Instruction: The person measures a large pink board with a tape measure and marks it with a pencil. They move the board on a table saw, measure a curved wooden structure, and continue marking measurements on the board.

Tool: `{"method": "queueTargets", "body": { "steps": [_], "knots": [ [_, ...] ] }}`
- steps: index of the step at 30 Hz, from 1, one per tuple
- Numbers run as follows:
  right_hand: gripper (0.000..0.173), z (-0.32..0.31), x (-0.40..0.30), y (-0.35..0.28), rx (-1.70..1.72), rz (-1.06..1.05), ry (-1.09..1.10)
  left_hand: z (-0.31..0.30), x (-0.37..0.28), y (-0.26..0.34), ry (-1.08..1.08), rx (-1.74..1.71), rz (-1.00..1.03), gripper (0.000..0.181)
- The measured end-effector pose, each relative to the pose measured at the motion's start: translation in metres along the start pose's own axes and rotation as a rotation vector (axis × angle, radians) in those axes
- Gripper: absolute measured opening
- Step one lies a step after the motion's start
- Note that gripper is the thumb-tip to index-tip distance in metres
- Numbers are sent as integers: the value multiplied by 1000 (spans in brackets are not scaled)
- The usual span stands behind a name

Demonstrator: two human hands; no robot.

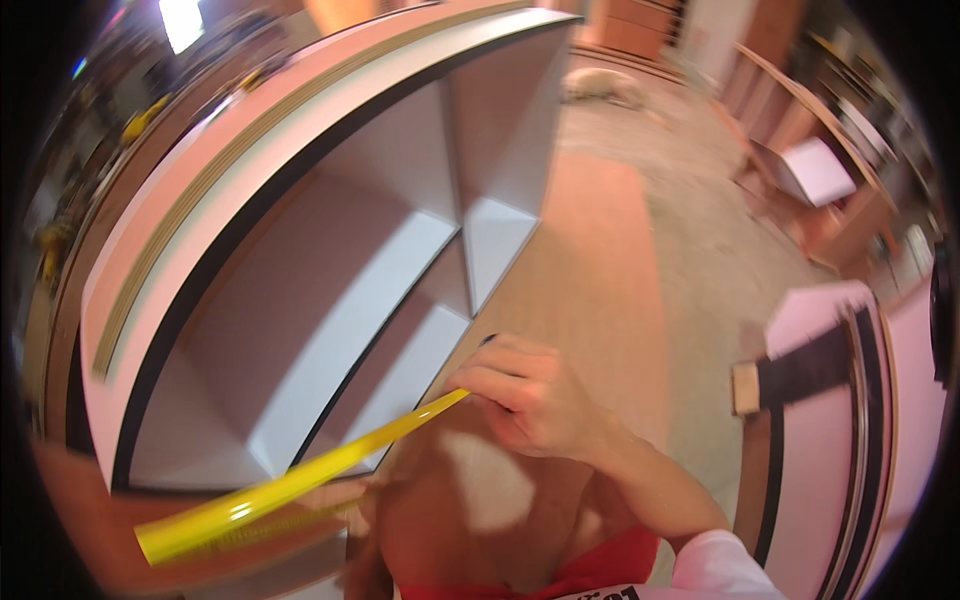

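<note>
My right hand (525,394) grips a yellow measuring tape blade (300,480) at its far end, with a small dark piece showing above the knuckles. From there the blade runs to the lower left, widening towards the camera. Behind it stands a cabinet carcass (330,247) with pale inner faces, dividers and black front edges. The blade crosses in front of its lower corner. My left hand (334,495) is blurred and mostly covered by the blade, close to that corner; its fingers cannot be made out.
Long light-brown strips (225,139) lie on the carcass top. At right are pale panels (817,465) with dark edging and a dark block with a wooden end (746,388). Wooden furniture (825,172) stands farther back on the concrete floor (705,217). A brown board (600,262) lies beyond my hand.
</note>
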State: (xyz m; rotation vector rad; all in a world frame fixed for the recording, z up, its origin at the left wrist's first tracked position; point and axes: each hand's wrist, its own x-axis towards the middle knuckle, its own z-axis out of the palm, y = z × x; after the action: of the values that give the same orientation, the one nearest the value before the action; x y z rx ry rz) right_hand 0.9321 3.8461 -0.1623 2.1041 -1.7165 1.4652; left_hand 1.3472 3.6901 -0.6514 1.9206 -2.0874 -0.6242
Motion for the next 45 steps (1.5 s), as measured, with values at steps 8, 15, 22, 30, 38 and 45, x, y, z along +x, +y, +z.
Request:
{"method": "queueTargets", "body": {
  "steps": [8, 15, 22, 30, 38, 45],
  "knots": [
    [8, -158, -83, 51, -263, 517, 93, -110, -77, 99, -650, 179, 215, 43],
    [26, -340, -192, -32, -445, 1152, 176, -297, -160, 386, -586, -127, 725, 16],
    [32, -462, -232, -242, -271, 1794, 492, -606, -176, 677, -455, -239, 781, 13],
    [19, -536, -206, -169, -274, 1297, -83, -788, 27, 829, -197, 390, 1211, 18],
    [16, -740, 80, 86, 16, 1253, -218, -769, 205, 1054, -631, 76, 951, 10],
    [17, -843, 317, 260, 124, 1296, -327, -618, 240, 1269, -740, -437, 827, 19]
  ]
}}
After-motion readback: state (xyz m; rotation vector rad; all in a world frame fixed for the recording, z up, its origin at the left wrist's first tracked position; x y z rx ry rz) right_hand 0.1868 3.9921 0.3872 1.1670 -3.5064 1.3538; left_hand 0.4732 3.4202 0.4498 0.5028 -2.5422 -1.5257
